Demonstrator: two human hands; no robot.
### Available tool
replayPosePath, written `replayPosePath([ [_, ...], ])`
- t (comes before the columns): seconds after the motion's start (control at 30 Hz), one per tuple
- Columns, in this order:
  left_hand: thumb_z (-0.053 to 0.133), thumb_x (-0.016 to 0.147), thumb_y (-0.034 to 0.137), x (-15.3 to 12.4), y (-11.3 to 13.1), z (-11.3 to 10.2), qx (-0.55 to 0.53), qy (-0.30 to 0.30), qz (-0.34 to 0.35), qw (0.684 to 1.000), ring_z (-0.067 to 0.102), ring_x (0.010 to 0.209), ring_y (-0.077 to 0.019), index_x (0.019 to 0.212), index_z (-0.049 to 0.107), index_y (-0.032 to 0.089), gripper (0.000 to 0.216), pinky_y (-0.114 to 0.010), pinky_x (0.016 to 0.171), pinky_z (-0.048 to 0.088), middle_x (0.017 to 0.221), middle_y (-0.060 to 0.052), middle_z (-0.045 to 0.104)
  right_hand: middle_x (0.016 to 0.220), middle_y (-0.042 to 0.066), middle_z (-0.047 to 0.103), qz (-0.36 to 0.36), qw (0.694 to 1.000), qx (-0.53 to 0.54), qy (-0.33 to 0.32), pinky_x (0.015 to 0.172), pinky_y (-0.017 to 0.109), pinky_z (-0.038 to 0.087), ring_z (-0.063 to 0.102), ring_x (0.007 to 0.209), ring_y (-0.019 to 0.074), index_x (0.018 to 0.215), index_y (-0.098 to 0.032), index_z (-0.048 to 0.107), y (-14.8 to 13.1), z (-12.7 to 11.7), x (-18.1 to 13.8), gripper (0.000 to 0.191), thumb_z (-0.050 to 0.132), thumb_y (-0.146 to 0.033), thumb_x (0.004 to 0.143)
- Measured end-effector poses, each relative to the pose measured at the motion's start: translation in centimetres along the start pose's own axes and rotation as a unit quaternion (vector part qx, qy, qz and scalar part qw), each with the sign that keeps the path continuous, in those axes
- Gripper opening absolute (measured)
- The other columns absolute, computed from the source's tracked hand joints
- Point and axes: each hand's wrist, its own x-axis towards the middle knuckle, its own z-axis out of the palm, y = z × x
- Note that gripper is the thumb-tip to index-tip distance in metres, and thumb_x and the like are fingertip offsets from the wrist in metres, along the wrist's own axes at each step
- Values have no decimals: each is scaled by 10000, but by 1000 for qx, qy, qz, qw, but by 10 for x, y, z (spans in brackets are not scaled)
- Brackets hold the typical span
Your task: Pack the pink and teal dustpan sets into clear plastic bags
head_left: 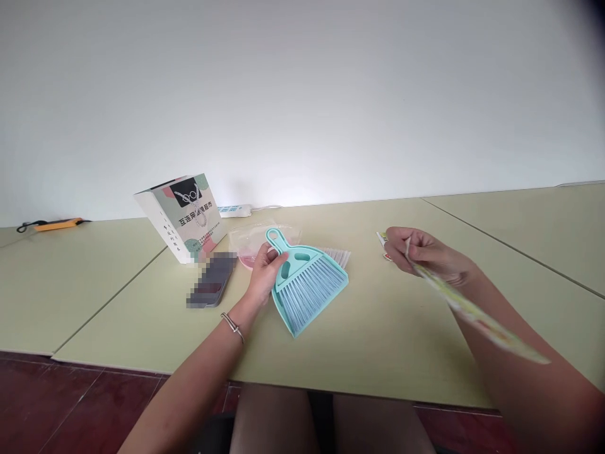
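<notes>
Dustpan set (309,284) in left grip (265,272), fanning rightward, strip (477,316) in right grip (420,251)

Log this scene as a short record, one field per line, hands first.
Left hand: fist side of the left hand grips a turquoise dustpan-and-brush set near its handle
Left wrist: metal bracelet
Right hand: right hand pinches a yellow-green printed strip, motion-blurred, its print unreadable
Behind the set: clear, pink-edged item and pale bristles, partly hidden
Left of the set: dark phone-like object, partly pixelated
Beyond that: upright paper bag with rope handle
Far left: orange object with dark cord
Surface: pale yellow-green table
</notes>
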Motion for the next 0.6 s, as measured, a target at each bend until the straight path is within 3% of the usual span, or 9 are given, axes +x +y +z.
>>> replayPosePath([
  [0.13,721,660,366,-1,1,3,-31,-9,-39,999,607,632,-105,1087,474,279,501,-217,585,479,747,49,610,518,-48,498,12,998,-10,61,415,238,268,345,398,73,683,-228,476,8,34,16,424,666,-600,611],
  [0.2,714,667,428,-1,3,3,-49,-27,-65,996,623,634,-114,1178,402,327,607,-232,594,499,771,50,626,607,-23,572,32,996,-61,58,422,240,306,418,429,87,707,-218,477,20,61,28,410,652,-581,633],
  [0.33,726,670,430,-1,4,1,-36,-57,-71,995,652,685,-134,1262,299,357,733,-275,650,531,843,32,654,612,-38,515,-27,988,-114,102,485,247,342,446,529,110,675,-221,420,46,101,43,372,568,-559,720],
  [0.6,850,513,198,-2,-1,-9,39,-98,-93,990,661,882,-198,1405,10,380,1239,-392,785,534,1113,-82,627,612,-34,516,-44,975,-144,167,507,251,342,431,539,119,679,-225,413,59,109,42,337,523,-532,767],
])
